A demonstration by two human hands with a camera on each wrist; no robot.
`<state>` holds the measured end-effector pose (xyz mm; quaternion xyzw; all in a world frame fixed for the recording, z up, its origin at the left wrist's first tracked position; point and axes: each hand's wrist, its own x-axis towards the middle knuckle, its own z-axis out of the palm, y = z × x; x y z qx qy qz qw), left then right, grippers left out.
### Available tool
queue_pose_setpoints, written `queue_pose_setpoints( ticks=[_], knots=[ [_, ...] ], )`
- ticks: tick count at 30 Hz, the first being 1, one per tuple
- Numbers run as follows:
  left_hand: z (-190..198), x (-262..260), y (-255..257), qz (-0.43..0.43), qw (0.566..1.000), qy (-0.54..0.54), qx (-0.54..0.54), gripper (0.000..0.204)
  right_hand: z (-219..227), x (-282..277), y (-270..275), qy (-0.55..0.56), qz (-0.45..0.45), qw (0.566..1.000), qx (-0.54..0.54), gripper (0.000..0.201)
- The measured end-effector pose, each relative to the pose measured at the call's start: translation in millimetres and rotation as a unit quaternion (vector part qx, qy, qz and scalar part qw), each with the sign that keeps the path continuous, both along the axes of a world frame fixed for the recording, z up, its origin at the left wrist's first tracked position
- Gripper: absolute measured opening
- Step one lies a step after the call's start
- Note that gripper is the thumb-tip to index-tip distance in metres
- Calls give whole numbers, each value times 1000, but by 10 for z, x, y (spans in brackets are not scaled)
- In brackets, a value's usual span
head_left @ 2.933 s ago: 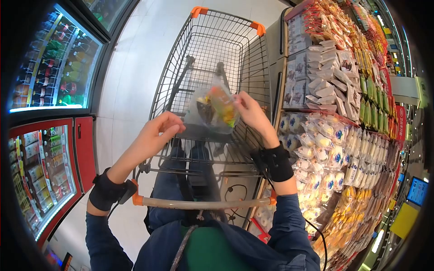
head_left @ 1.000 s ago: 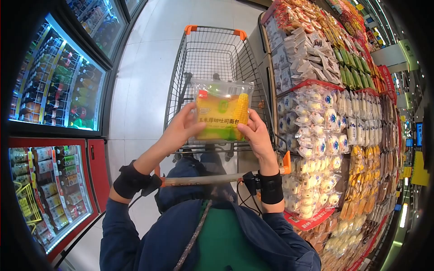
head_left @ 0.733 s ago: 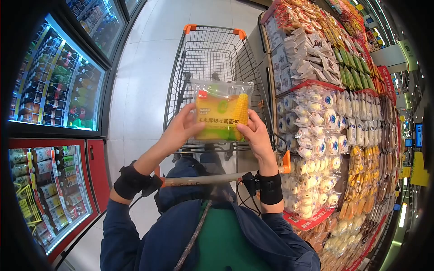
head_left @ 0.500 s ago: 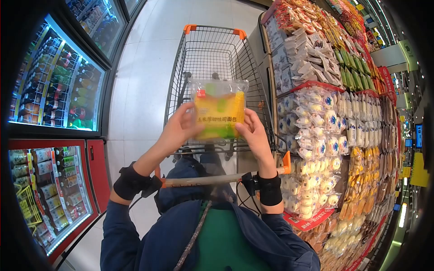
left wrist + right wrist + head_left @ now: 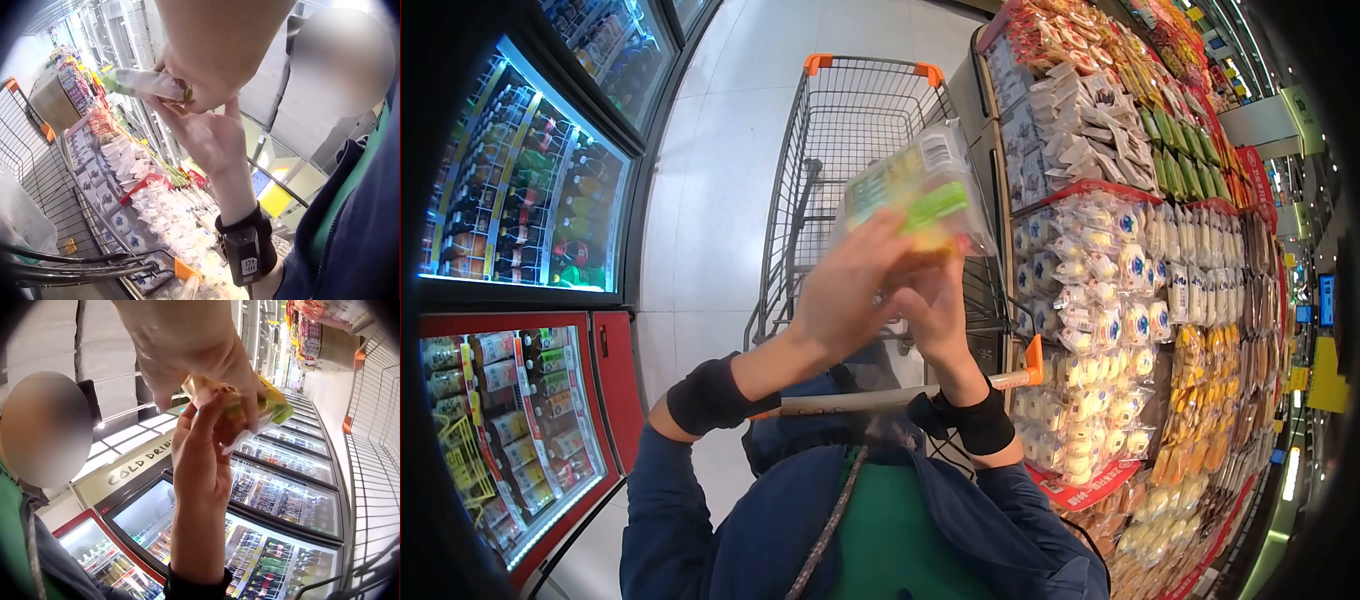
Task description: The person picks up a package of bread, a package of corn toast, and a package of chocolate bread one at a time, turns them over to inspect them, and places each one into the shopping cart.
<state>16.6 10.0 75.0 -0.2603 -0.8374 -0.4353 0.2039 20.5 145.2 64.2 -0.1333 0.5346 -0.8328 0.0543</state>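
A clear-and-yellow bag of sliced bread (image 5: 920,185) is tilted over the shopping cart (image 5: 800,110), its barcode and green strip facing up. My left hand (image 5: 845,285) holds its near left edge. Close beside it, my right hand (image 5: 937,310) grips the lower right part, with the thumb bent across. Seen edge-on in the left wrist view, the bread bag (image 5: 147,83) reaches out past both hands. In the right wrist view the left hand (image 5: 200,447) pinches the bread bag (image 5: 272,406) from below, and my right hand (image 5: 194,359) covers part of it.
A translucent plastic bag (image 5: 25,215) sits in the cart. Close on the right stands a shelf of packed buns (image 5: 1090,290). Lit drink coolers (image 5: 530,170) line the left, with a red-framed cooler (image 5: 615,370) nearer. The cart's handle (image 5: 850,402) crosses before my body.
Both hands first come in over the cart and hold the bread bag front-up. Now it is turned over and tilted, back showing, with the hands drawn together and the left one shifted right.
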Motion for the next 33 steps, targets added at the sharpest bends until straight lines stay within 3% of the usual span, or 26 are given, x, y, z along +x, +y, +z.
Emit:
queue_pose_setpoints(
  ticks=[3, 6, 10, 13, 16, 17, 20, 23, 26, 31, 33],
  knots=[
    [53, 22, 47, -20, 998, 34, -41, 56, -64, -15, 68, -63, -11, 996, -68, 60],
    [60, 39, 32, -70, 996, 36, -35, 52, -58, 25, 127, -169, -78, 977, -108, 58],
    [81, 32, -151, -106, 993, 35, -35, 50, -54, 0, 191, -122, -137, 980, -76, 55],
    [92, -78, -268, -18, 996, 87, 30, 48, -45, -8, 295, -107, -129, 982, -83, 60],
    [124, -93, -342, 13, 993, -30, 112, 47, -31, -5, 375, -99, -107, 985, -91, 63],
    [184, -73, -380, -14, 985, -124, 118, 47, -36, -5, 391, -94, -98, 986, -93, 63],
    [112, -40, -360, -92, 921, -286, 247, 50, -48, 5, 412, -97, -88, 987, -90, 63],
    [82, -31, -341, -124, 894, -328, 279, 52, -70, 9, 419, -101, -86, 988, -80, 64],
    [70, -42, -306, -135, 803, -427, 392, 55, -84, 27, 383, -88, -89, 987, -96, 63],
    [-24, -55, -173, -124, 770, -444, 442, 56, -142, 108, 242, -104, 14, 977, -185, 57],
    [-29, -58, -174, -106, 776, -446, 433, 55, -188, 100, 249, -85, 27, 987, -137, 58]
  ],
)
